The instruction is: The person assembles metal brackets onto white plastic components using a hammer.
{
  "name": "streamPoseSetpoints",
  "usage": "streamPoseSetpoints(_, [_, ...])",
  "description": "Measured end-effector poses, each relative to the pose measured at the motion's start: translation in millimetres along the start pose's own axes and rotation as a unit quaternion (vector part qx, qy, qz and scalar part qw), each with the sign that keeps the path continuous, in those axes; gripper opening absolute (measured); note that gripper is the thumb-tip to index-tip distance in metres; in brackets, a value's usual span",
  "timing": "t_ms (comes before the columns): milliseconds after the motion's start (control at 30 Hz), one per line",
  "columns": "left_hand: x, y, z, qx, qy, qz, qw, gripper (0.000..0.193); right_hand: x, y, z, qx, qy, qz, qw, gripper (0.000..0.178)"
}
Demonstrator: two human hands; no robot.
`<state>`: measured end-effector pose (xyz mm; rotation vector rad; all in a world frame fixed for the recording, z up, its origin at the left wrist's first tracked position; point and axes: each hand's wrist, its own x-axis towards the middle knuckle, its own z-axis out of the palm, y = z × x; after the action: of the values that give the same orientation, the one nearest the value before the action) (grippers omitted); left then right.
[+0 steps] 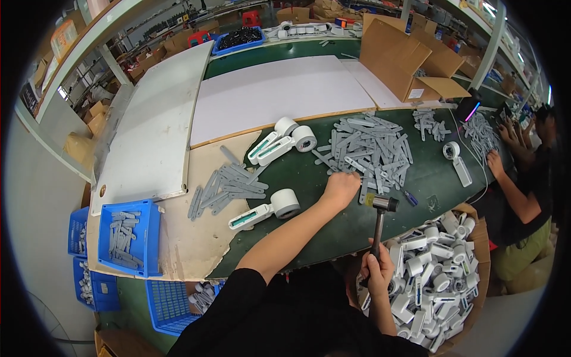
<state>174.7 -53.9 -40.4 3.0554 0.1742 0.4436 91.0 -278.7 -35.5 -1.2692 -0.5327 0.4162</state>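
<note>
My right hand (379,272) grips the dark handle of a small mallet (378,229), held upright with its head at the top. One face of that head is yellowish, the other black. My left hand (341,189) rests at the near edge of a heap of flat grey plastic strips (372,149). Its fingers are curled together, and what they hold, if anything, is hidden. Left of my forearm lies a white handheld part with a round grey-rimmed head (265,209). Two similar white parts (282,141) lie farther back. A second batch of grey strips (229,185) lies on the brown board.
A blue bin (154,238) with grey strips stands at left. A carton (483,262) full of white parts stands at my right. A purple-handled screwdriver (410,198) lies by the heap; an open cardboard box (410,89) stands behind. A co-worker's arm (514,190) reaches in at right.
</note>
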Motion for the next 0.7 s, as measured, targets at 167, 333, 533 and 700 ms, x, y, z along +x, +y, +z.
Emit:
streamPoseSetpoints(167, [-41.5,-19.5,-40.7,-0.181,0.205,-0.014,0.962,0.016,-0.1,3.1,0.4,0.008,-0.006,0.014,1.000,0.037])
streamPoseSetpoints(333, [-135.8,-52.5,-109.3,-0.400,0.174,-0.140,0.889,0.015,-0.2,8.2,12.6,0.026,-0.031,0.051,0.998,0.037])
streamPoseSetpoints(533, [-212.2,-100.2,-120.4,-0.395,0.157,-0.293,0.856,0.018,1.9,12.5,37.9,0.031,-0.096,0.081,0.992,0.037])
streamPoseSetpoints(700, [-214.6,-107.8,-105.0,-0.221,0.189,-0.264,0.920,0.013,-1.6,10.3,55.1,-0.011,-0.127,0.098,0.987,0.036])
